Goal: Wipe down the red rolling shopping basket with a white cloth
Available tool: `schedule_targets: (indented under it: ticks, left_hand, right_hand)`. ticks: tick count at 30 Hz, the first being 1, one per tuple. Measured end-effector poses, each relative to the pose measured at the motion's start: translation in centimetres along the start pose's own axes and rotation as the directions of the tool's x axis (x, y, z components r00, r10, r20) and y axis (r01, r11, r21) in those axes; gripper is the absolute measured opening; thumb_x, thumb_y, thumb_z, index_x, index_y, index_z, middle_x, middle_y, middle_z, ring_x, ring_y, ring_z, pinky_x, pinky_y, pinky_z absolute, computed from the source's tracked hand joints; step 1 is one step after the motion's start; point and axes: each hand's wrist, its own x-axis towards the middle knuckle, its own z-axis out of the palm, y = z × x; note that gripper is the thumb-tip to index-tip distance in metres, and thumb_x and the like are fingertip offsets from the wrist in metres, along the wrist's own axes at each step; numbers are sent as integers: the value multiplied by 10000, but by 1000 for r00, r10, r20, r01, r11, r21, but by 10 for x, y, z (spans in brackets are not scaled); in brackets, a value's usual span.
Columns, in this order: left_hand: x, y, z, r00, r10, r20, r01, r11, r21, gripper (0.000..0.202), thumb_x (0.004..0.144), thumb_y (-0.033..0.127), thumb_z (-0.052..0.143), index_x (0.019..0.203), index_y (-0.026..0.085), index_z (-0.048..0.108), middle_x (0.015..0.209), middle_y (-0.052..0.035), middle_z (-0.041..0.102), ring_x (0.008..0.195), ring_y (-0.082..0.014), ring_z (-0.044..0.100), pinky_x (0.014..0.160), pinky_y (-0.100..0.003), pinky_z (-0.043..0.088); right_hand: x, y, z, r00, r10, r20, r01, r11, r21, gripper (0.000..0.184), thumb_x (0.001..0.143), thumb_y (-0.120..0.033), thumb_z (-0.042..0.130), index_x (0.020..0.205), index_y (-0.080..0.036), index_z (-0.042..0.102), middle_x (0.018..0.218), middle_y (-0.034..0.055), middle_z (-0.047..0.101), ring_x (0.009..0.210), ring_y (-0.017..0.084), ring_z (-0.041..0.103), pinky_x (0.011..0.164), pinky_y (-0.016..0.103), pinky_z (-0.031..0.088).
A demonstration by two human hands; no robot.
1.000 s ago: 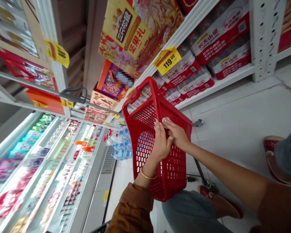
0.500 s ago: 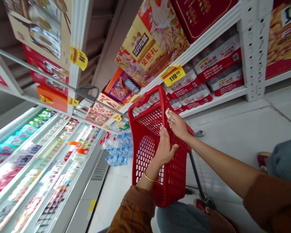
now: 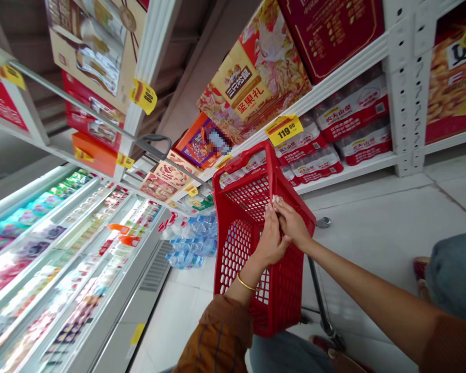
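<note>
A red plastic shopping basket [image 3: 236, 248] with a perforated wall and a raised red handle stands in front of me on a trolley frame. My left hand [image 3: 271, 239], with a gold bangle on the wrist, rests on the basket's near wall with its fingers bent at the rim. My right hand [image 3: 292, 221] meets it there, fingers pinched on a small whitish scrap [image 3: 275, 199] at the rim. Both arms wear brown sleeves.
A lit refrigerated case [image 3: 62, 269] of packaged goods runs along the left. White shelving [image 3: 349, 171] on the right holds shrink-wrapped water packs, gift boxes and a yellow 119.00 price tag [image 3: 284, 130]. Loose water bottles [image 3: 190, 243] lie beyond the basket. White floor tiles [image 3: 392, 228] spread to the right.
My right hand lifted to the basket rim with the white scrap, then came back down beside my left hand. The view tilted upward along the shelves.
</note>
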Motion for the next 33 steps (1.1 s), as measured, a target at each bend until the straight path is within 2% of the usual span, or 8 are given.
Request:
schedule_targets:
  ticks: [6, 13, 21, 28, 33]
  left_hand:
    - [1, 3, 6, 999, 44, -15, -44, 999, -11, 916, 877, 712, 151, 1477, 130, -225, 1581, -171, -193, 1458, -302, -166, 1199, -554, 18]
    - [-5, 11, 3, 1000, 21, -15, -21, 999, -24, 966, 843, 757, 145, 1501, 111, -146, 1594, -180, -135, 1446, -300, -194, 1200, -553, 9]
    - [-9, 11, 6, 998, 68, -19, -69, 996, -63, 980, 842, 764, 141, 1496, 95, -147, 1587, -194, -148, 1448, -299, -195, 1193, -559, 15]
    - [-9, 20, 5, 996, 84, -30, -86, 995, -59, 993, 841, 767, 160, 1501, 77, -112, 1587, -218, -113, 1461, -307, -148, 1192, -553, 26]
    - [-10, 25, 4, 998, 61, -16, -61, 997, -51, 1027, 823, 788, 202, 1507, 69, -63, 1590, -223, -81, 1456, -310, -159, 1193, -551, 36]
  right_hand:
    - [-14, -2, -6, 1000, 30, 4, -30, 999, 16, 482, 873, -195, 451, 1343, -225, 551, 1446, 59, 484, 1355, 218, 431, 1159, 422, 324]
    - [-42, -23, -16, 997, 6, 79, -8, 1000, 23, 542, 855, -161, 445, 1385, -260, 500, 1438, 35, 498, 1381, 202, 392, 1172, 414, 299]
    - [-73, -37, -22, 993, -15, 115, 15, 1000, -4, 444, 908, -237, 412, 1321, -226, 574, 1419, 79, 516, 1374, 228, 403, 1149, 440, 331]
    - [-99, -40, -24, 991, 50, 127, -45, 998, -45, 521, 856, -114, 394, 1348, -210, 537, 1384, 70, 552, 1366, 207, 413, 1151, 449, 327]
    - [-115, -43, -25, 987, 40, 157, -29, 997, -69, 565, 798, -64, 396, 1325, -190, 555, 1373, 81, 559, 1355, 234, 428, 1145, 475, 339]
